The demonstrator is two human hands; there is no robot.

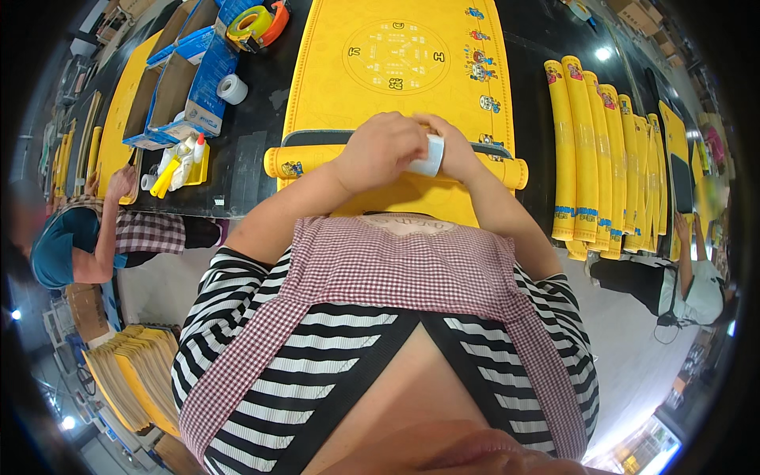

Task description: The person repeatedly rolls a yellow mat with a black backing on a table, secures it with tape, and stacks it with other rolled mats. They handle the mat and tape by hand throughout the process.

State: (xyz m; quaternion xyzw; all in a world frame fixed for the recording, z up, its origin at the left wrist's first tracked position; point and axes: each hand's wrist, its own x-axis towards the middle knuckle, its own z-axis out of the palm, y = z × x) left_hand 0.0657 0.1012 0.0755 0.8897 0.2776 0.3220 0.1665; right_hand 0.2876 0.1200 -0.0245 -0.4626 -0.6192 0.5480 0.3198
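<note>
A yellow printed mat (332, 103) lies flat on the table in front of me, with a circular design and small cartoon figures along its right side. Across its near end rests a rolled-up yellow mat (511, 172), with a dark strip just beyond it. Above this roll my two hands meet. My right hand (453, 149) grips a roll of white or clear tape (428, 158). My left hand (383, 150) is closed with its fingers curled against the tape roll; what its fingertips pinch is hidden.
Several rolled yellow mats (586, 150) lie side by side at right. At left are blue cardboard boxes (194, 87), a tape roll (232, 89), coloured tapes (252, 28) and a yellow tray (198, 165) of bottles. People work at left (75, 237) and right (689, 285).
</note>
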